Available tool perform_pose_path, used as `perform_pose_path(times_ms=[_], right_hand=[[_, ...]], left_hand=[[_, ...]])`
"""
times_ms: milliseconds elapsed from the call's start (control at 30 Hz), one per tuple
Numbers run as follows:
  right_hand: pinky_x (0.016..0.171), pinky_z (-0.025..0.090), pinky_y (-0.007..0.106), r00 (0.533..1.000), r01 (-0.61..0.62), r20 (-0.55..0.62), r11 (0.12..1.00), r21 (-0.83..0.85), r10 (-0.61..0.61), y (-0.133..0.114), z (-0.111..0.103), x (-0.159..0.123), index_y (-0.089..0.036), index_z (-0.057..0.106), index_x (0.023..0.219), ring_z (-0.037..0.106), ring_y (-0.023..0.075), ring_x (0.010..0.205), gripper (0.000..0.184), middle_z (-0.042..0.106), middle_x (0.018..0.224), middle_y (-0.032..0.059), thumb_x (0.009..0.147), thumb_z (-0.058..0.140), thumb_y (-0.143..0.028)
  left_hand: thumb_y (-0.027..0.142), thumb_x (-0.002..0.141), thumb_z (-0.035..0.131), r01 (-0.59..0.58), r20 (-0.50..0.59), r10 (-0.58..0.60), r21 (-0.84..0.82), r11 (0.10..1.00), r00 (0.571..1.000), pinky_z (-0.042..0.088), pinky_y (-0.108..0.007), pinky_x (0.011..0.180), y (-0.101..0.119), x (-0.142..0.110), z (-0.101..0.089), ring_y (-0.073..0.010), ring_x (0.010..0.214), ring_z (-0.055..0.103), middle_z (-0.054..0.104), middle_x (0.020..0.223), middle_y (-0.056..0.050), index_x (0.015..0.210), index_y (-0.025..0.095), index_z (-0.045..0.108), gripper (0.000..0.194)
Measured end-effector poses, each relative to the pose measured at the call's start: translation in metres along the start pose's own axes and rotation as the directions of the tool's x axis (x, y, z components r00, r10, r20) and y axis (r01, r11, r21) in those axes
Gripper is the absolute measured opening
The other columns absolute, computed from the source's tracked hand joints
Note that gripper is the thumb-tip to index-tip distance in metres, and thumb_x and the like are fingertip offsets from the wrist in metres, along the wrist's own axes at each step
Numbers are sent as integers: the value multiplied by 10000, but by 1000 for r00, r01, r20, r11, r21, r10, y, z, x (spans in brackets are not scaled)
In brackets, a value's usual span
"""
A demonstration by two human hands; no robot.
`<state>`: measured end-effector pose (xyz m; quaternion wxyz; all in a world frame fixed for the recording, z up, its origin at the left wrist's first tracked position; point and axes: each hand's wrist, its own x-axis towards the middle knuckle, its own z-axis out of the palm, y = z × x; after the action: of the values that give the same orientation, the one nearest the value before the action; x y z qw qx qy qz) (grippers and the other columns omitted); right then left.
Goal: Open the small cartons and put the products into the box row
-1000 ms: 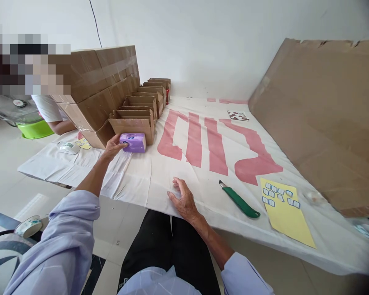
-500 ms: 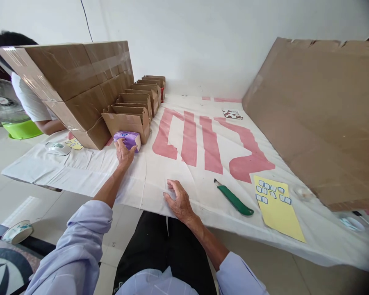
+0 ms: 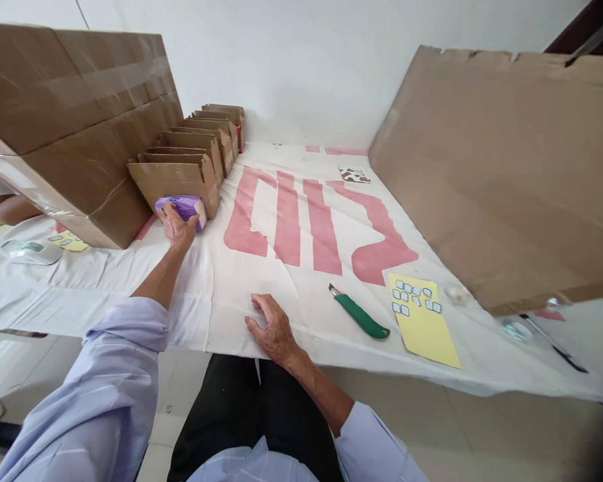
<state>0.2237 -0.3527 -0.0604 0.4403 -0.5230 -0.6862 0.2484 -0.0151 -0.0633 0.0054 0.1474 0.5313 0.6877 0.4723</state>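
My left hand (image 3: pixel 175 226) reaches out and grips a small purple packet (image 3: pixel 183 205) that lies on the white cloth in front of the nearest small open cardboard box (image 3: pixel 173 181). That box is the first of a row of several open boxes (image 3: pixel 208 130) running back toward the wall. My right hand (image 3: pixel 271 328) rests flat on the cloth near the table's front edge, fingers loosely spread, holding nothing. A green utility knife (image 3: pixel 359 313) lies to the right of it.
A large taped carton (image 3: pixel 70 127) stands left of the box row. A big cardboard sheet (image 3: pixel 502 174) leans at the right. A yellow sticker sheet (image 3: pixel 421 318) lies beside the knife. The cloth (image 3: pixel 301 227) bears red lettering. Another person's arm (image 3: pixel 7 207) shows at far left.
My left hand moved from beside the purple packet to over it and closed on it. The view swung left and nearer. My right hand stayed put.
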Motion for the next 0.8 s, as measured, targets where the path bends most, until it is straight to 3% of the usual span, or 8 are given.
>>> perform_pose_path(times_ms=[167,400,600,800], right_hand=[[1049,610,443,1000,-25,7,999,-36,25,0,3,-1,-214,656,1421,706,270,1123,497,724,1257,111,925,697,-215],[1086,599,442,999,15,30,991,-133,-11,1,10,0,-223,650,1419,687,274,1195,491,713,1285,111,932,713,-216],[1086,592,426,998,42,47,977,-210,-33,0,11,2,-233,664,1386,684,268,1182,457,715,1244,98,935,737,-217],[1084,594,425,999,32,45,976,-214,-23,-1,10,2,-213,675,1358,688,271,1179,413,720,1242,108,949,731,-220]], left_hand=[[252,836,903,10,49,-13,42,999,999,385,-532,1245,-1,-2,-11,-336,1366,459,449,1458,-195,1309,147,439,670],[216,791,894,-30,67,22,118,993,998,422,-520,1244,-12,-13,-28,-322,1299,506,452,1294,-102,1305,156,462,674],[238,797,848,-20,86,8,137,990,996,455,-556,1221,3,-22,-50,-283,1134,529,352,1054,-1,1228,204,501,554],[265,745,882,-36,215,-26,281,959,976,476,-597,1193,15,-19,-54,-303,1133,591,412,1124,-21,1372,219,565,705]])
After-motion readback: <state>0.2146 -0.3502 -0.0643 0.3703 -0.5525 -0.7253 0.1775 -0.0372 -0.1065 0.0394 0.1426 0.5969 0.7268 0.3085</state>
